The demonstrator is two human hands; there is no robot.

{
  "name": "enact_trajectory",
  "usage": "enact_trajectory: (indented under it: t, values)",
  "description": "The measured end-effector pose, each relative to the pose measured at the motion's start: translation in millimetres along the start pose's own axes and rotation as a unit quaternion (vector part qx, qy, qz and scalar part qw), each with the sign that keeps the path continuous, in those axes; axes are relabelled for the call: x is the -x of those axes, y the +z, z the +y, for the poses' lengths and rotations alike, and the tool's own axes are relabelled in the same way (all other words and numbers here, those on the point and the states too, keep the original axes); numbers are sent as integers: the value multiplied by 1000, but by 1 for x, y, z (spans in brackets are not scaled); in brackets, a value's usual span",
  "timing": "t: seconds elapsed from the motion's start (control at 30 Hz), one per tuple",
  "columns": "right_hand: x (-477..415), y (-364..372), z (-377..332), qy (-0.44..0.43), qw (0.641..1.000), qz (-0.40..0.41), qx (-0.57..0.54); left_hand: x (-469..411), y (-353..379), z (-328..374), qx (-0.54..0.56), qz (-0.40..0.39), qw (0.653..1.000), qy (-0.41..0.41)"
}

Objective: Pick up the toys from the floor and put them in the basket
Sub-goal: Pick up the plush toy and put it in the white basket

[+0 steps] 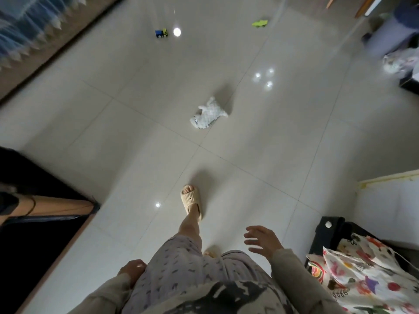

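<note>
head view, person standing on a pale tiled floor [260,155], one foot forward in a beige slipper [191,201].

right hand [263,241]: fingers spread wide, palm down, holding nothing, out in front of the right thigh. left hand [132,269]: low beside the left leg, fingers curled in loosely; nothing visible in it, though i cannot tell for sure since the palm side is hidden.

toys, all on the floor, well apart from each other and from both hands:
- white plush toy [208,114] lying on its side, mid-floor, ahead of the slipper
- blue and yellow toy truck [161,33] farther off, upper left, just beside a bright light reflection
- green toy [260,23] farther off, upper right (too small to tell what it is)

floral patterned bag [362,279] sits at the lower right, next to a dark frame [326,234]. cannot tell which item here is the basket.
</note>
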State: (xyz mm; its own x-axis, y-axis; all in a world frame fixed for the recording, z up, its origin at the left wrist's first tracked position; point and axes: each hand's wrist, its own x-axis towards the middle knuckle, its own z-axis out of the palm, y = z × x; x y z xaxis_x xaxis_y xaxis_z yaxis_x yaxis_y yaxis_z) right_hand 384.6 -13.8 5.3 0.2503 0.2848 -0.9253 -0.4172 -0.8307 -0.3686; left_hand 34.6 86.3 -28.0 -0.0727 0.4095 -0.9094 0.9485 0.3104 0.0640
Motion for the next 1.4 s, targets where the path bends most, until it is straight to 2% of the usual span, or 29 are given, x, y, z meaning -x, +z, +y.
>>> enact_trajectory:
  t: [0.03, 0.07, 0.17, 0.23, 0.37, 0.47, 0.57, 0.7, 0.9, 1.0, 1.07, 1.2, 1.4]
  values:
    - [-8, 0, -7, 13, 1000, 6, -9, -8, -16, 8, -33, -22, 999, 6]
    - [-15, 0, -15, 29, 999, 15, -17, -12, -31, 22, -13, -2, 1000, -5]
    - [-30, 2, -39, 84, 994, 51, -40, -31, -87, 73, -34, -26, 999, 32]
    - [-41, 2, -56, 100, 992, 69, -29, -42, -123, 104, 26, -11, 999, 46]
    - [-60, 1, -87, 94, 987, 91, 89, -49, -188, 181, 155, -13, 985, 78]
    - [-71, 2, -124, 59, 979, 107, 163, -55, -219, 232, 169, -5, 978, 120]
    - [-88, -4, -163, 51, 976, 102, 186, -61, -234, 269, 184, -12, 974, 135]
    - [-117, -17, -219, 40, 970, 99, 220, -74, -234, 297, 190, -30, 976, 103]
    - [-161, -41, -336, 30, 962, 95, 256, -100, -225, 312, 187, -17, 982, -20]
    - [-178, -51, -397, 14, 979, 75, 189, -102, -229, 326, 199, -30, 978, -48]
    - [-184, -54, -435, 12, 987, 68, 144, -108, -234, 341, 206, -27, 977, -50]
    - [-197, -52, -490, -1, 991, 35, 128, -115, -250, 385, 283, -18, 958, -52]
    - [-219, -47, -518, 15, 990, 23, 136, -135, -278, 436, 240, -20, 970, -26]
